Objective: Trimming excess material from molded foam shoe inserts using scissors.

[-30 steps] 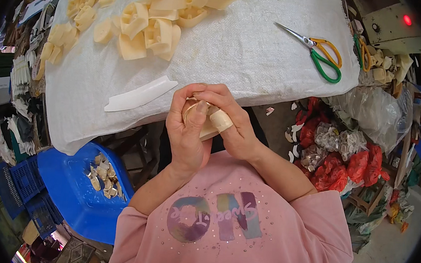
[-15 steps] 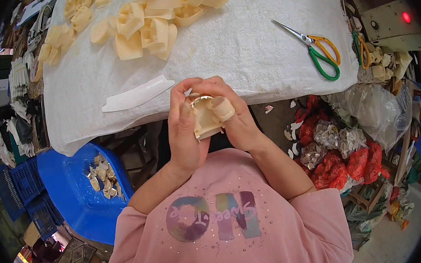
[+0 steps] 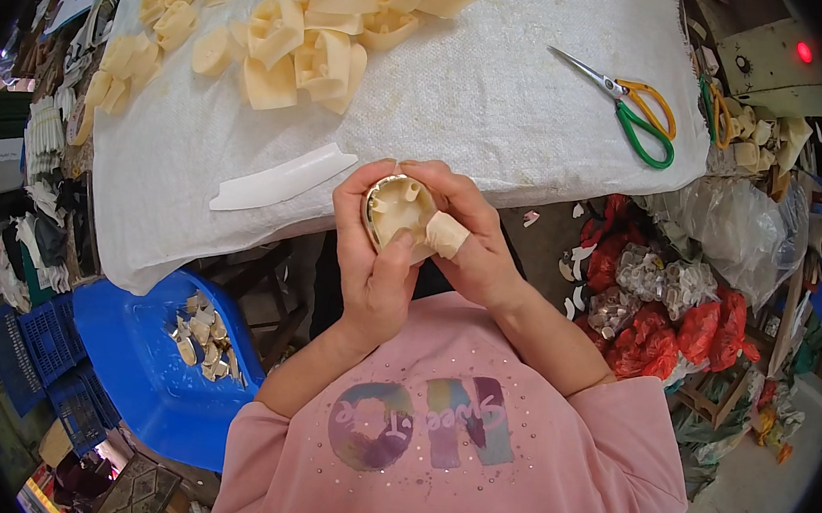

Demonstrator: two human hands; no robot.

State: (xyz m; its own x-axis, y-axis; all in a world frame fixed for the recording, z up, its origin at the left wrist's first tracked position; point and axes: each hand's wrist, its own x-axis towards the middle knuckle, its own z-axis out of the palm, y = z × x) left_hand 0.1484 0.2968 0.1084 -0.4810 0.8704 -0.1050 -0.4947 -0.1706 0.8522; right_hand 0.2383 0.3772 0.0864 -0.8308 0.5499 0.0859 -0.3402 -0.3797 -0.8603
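Note:
Both of my hands hold one small cream-coloured curled piece [image 3: 398,208] just in front of the table's near edge. My left hand [image 3: 371,263] cups it from the left and below, thumb up along its side. My right hand [image 3: 470,247] grips it from the right, with a tan bandage wrapped round its thumb. The piece's hollow, folded inside faces up. A white curved strip [image 3: 281,179] lies on the cloth just left of my hands.
A white cloth covers the table [image 3: 503,98]. Several cream pieces [image 3: 312,43] are heaped at the far middle and left. Green and yellow handled scissors [image 3: 634,110] lie at the right. A blue tub [image 3: 144,350] with scraps stands lower left; red mesh bags [image 3: 661,308] lie at the right.
My hands have turned the cream piece so its hollow inside shows more openly; they stay at the same spot by the table edge.

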